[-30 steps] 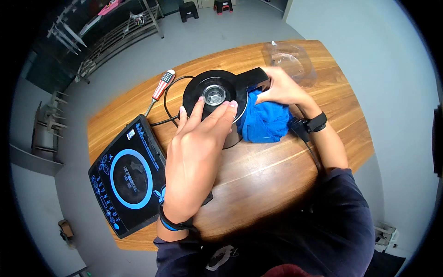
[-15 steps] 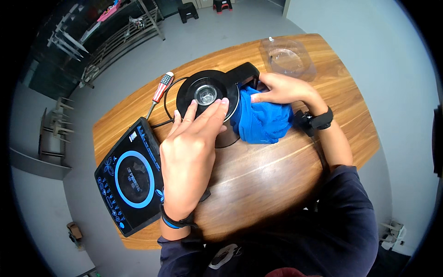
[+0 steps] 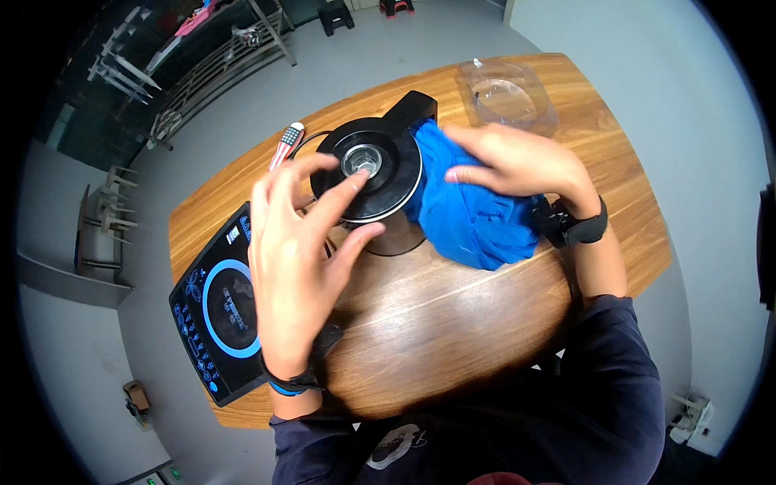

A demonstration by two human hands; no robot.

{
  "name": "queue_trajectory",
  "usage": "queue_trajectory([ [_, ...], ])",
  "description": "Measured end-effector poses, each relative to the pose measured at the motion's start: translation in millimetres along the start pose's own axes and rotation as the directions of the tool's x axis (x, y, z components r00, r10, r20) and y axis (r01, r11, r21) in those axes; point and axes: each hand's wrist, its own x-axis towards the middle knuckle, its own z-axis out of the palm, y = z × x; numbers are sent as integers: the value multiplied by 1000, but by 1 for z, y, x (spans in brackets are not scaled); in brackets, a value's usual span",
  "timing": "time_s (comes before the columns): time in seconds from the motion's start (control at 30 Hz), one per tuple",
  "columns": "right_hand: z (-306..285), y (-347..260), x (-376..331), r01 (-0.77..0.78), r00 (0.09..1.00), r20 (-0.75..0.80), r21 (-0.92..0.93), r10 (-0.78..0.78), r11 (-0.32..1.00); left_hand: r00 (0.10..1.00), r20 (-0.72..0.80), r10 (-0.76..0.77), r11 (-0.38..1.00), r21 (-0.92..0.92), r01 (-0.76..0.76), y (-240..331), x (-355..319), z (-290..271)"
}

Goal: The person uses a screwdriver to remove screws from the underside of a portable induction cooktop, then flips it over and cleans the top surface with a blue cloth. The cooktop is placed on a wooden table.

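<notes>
A jug (image 3: 386,194) with a round black lid, a black handle and a clear knob in the lid's middle stands on the wooden table. My left hand (image 3: 295,242) hovers at the lid's near left side, fingers curved and spread; its index fingertip overlaps the knob, and I cannot tell if it touches. A blue cloth (image 3: 477,218) lies bunched against the jug's right side, reaching up to the handle. My right hand (image 3: 525,162), slightly blurred, grips the upper part of this cloth with the thumb across it; its other fingertips are partly hidden.
At the left lies a black induction cooktop (image 3: 218,311) with a blue ring, partly behind my left hand. A screwdriver (image 3: 286,145) with a patterned handle lies beyond it, near a black cable. A clear plastic tray (image 3: 509,95) sits at the table's far right.
My left hand has lifted off the lid and moved left, its fingers spreading. My right hand has shifted right, away from the handle, and the blue cloth has moved right and nearer with it.
</notes>
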Motion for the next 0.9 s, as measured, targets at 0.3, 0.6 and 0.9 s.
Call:
queue_trajectory([
  [0.3, 61, 13, 16, -138, 990, 20, -149, 142, 979, 1000, 0, 4, 999, -38, -4, -8, 6, 23],
  [0.6, 15, -20, 15, 64, 895, -442, 6, -54, 998, 990, -139, -3, 976, 215, 33, 20, -7, 47],
  [0.9, 56, 15, 11, -50, 990, 125, -147, 69, 988, 993, 109, 41, 980, 189, -61, 5, -4, 14],
])
